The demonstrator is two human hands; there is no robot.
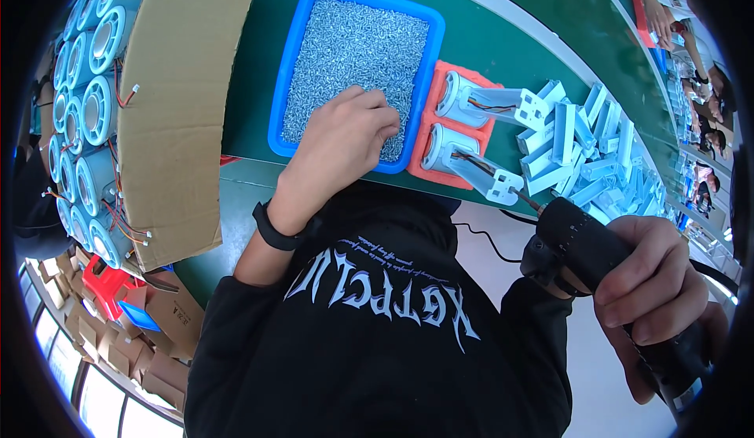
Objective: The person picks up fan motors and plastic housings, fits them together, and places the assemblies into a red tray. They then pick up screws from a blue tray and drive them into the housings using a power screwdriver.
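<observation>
My left hand [342, 139] reaches over a blue plastic tray [294, 49] filled with small silver screws [357, 45]. Its fingers are curled together at the screws, and their tips are hidden. My right hand [652, 281] is wrapped round a black electric screwdriver [577, 238], tilted so its bit points at the end of the nearer white assembly. That assembly [452, 143], a round body with a flat arm and wires, rests in an orange-pink foam holder [444, 177]. A second, similar assembly [463, 100] sits behind it in the same holder.
A pile of loose white channel-shaped parts [561, 135] lies right of the holder. On the left, a cardboard box [188, 84] stands beside stacked pale-blue cylinders [98, 112] with trailing wires. Other people sit along the green table [510, 37] at far right.
</observation>
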